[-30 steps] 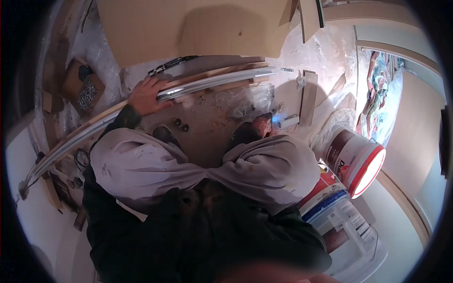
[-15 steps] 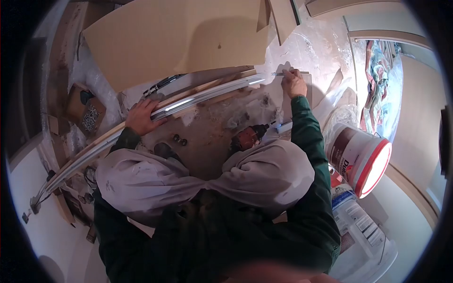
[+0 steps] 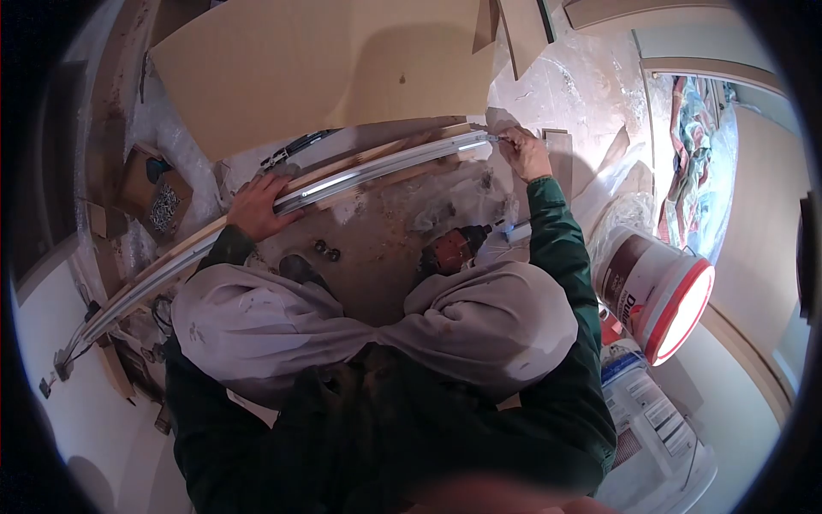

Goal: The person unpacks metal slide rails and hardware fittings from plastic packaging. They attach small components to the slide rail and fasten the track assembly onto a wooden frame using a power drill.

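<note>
A long silvery metal rail (image 3: 377, 168) runs from the lower left to the upper middle, lying along a wooden strip. My left hand (image 3: 259, 208) rests across the rail and the strip, its fingers wrapped over them. At the rail's right end, my right hand (image 3: 524, 154) pinches a small metal piece (image 3: 491, 137) against or right beside the end; whether they touch is too small to tell. A red and black power drill (image 3: 458, 248) lies on the floor between my knees, its tip toward the right.
A large brown board (image 3: 325, 77) lies beyond the rail. An open box of screws (image 3: 164, 208) stands at the left. At the right are a white bucket with a red rim (image 3: 676, 313), a clear plastic tub (image 3: 655, 437) and plastic sheeting (image 3: 548, 81).
My right hand came into view, reached the small metal piece on the floor, then moved left with it to the rail's end. My left hand has stayed on the rail.
</note>
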`<state>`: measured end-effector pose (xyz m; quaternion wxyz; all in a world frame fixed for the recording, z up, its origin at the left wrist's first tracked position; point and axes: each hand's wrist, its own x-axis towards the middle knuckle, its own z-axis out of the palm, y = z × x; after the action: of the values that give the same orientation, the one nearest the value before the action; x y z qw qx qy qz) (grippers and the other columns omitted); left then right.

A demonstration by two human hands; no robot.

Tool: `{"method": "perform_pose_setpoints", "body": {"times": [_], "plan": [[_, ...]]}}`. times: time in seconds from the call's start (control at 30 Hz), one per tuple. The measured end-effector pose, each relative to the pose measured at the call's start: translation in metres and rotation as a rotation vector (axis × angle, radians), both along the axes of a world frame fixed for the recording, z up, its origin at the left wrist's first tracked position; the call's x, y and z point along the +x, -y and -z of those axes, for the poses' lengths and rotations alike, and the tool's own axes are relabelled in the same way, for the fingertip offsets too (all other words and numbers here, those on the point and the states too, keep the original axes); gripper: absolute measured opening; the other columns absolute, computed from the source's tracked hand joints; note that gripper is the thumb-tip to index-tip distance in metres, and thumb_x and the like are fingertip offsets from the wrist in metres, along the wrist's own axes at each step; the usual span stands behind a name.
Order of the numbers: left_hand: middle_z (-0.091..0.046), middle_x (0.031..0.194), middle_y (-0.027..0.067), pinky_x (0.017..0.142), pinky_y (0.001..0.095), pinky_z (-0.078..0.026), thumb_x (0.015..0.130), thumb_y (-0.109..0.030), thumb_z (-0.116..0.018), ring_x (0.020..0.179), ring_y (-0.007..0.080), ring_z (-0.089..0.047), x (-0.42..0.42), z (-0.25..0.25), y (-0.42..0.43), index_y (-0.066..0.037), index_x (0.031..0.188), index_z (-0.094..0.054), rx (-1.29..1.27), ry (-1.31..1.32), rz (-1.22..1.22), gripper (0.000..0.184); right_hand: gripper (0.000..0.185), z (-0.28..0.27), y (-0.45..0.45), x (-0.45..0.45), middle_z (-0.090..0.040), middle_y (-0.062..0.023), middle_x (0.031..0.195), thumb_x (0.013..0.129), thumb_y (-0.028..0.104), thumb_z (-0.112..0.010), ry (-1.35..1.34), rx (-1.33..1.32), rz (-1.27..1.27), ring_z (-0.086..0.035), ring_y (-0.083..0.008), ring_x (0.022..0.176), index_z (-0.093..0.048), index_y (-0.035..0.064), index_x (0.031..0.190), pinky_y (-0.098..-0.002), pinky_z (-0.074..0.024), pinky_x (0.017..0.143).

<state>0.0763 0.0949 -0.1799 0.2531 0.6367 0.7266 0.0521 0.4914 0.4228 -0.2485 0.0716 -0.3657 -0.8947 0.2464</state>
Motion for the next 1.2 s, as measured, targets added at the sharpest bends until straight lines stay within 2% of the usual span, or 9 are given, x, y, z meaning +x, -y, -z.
{"method": "perform_pose_setpoints", "body": {"times": [0.13,0.37,0.43,0.63,0.7,0.97,1.03,1.13,1.2], "plan": [[-0.058,0.107,0.0086,0.087,0.0421,-0.047,0.075,-0.05,-0.072,0.103,0.0291,-0.057,0.001,-0.003,0.0,-0.007,0.12,-0.057,0.001,-0.026,-0.008,0.064,0.017,-0.003,-0.002,-0.001,-0.064,-0.0138,0.088,0.081,0.009,-0.064,-0.031,-0.038,-0.01,-0.064,-0.0309,0.08,-0.064,0.0085,0.098,-0.0371,-0.0511,0.069],[-0.057,0.112,0.0094,0.089,0.0426,-0.046,0.075,-0.051,-0.071,0.107,0.0296,-0.056,-0.003,0.005,0.003,-0.008,0.12,-0.057,0.006,-0.028,0.01,0.064,0.016,-0.007,-0.004,-0.005,-0.063,-0.0102,0.091,0.079,0.006,-0.062,-0.028,0.026,-0.063,-0.062,-0.0327,0.087,-0.064,0.0091,0.095,-0.041,-0.052,0.074],[-0.057,0.108,0.0119,0.09,0.0427,-0.045,0.074,-0.046,-0.074,0.102,0.0324,-0.057,-0.002,0.004,0.003,-0.008,0.123,-0.056,0.05,-0.017,0.013,0.065,0.017,-0.006,-0.005,-0.007,-0.063,-0.0102,0.091,0.079,0.006,-0.062,-0.023,0.062,-0.093,-0.062,-0.0325,0.087,-0.064,0.0093,0.095,-0.0411,-0.0522,0.074],[-0.058,0.104,0.0104,0.088,0.0422,-0.046,0.074,-0.045,-0.074,0.101,0.0309,-0.057,-0.003,0.001,0.0,-0.007,0.122,-0.056,-0.006,0.008,0.013,0.063,0.019,0.01,-0.011,-0.008,-0.065,-0.0102,0.098,0.078,0.006,-0.063,-0.037,0.097,-0.091,-0.064,-0.0323,0.09,-0.065,0.01,0.097,-0.0397,-0.0533,0.076],[-0.058,0.103,0.0102,0.088,0.042,-0.046,0.075,-0.045,-0.074,0.101,0.0308,-0.057,-0.003,-0.001,0.0,-0.007,0.121,-0.056,-0.004,0.0,0.009,0.063,0.021,0.009,-0.012,-0.007,-0.066,-0.0099,0.1,0.078,0.006,-0.063,-0.016,-0.081,-0.043,-0.065,-0.0327,0.09,-0.066,0.0097,0.098,-0.0383,-0.0536,0.077],[-0.058,0.104,0.011,0.088,0.0423,-0.046,0.075,-0.048,-0.073,0.101,0.0314,-0.058,-0.002,0.002,0.001,-0.007,0.121,-0.057,0.04,-0.034,0.013,0.063,0.021,-0.002,-0.012,-0.011,-0.067,-0.0106,0.098,0.078,0.001,-0.063,-0.116,-0.058,-0.068,-0.065,-0.0321,0.089,-0.066,0.0074,0.098,-0.037,-0.0534,0.076],[-0.058,0.109,0.0124,0.09,0.0424,-0.046,0.075,-0.05,-0.072,0.104,0.0322,-0.057,-0.003,0.002,0.001,-0.007,0.122,-0.056,-0.042,-0.006,-0.006,0.065,0.021,-0.002,-0.011,-0.011,-0.067,-0.0109,0.097,0.078,0.0,-0.063,-0.138,-0.079,-0.062,-0.066,-0.0319,0.089,-0.065,0.0068,0.098,-0.0365,-0.0534,0.076],[-0.058,0.112,0.0133,0.092,0.0426,-0.045,0.075,-0.051,-0.072,0.106,0.0327,-0.056,-0.002,-0.001,0.0,-0.008,0.124,-0.056,-0.053,-0.016,-0.005,0.067,0.024,0.002,-0.012,-0.009,-0.067,-0.0109,0.095,0.078,-0.002,-0.062,-0.114,-0.081,-0.047,-0.066,-0.0271,0.084,-0.067,0.0058,0.101,-0.0328,-0.0523,0.074],[-0.057,0.114,0.0132,0.092,0.0429,-0.045,0.075,-0.051,-0.071,0.107,0.0326,-0.056,-0.002,0.001,0.001,-0.008,0.125,-0.056,-0.057,-0.017,-0.006,0.068,0.023,0.002,-0.011,-0.009,-0.067,-0.0108,0.095,0.079,-0.001,-0.063,-0.123,-0.213,0.015,-0.066,-0.024,0.084,-0.067,0.006,0.101,-0.0314,-0.0522,0.075]]}}
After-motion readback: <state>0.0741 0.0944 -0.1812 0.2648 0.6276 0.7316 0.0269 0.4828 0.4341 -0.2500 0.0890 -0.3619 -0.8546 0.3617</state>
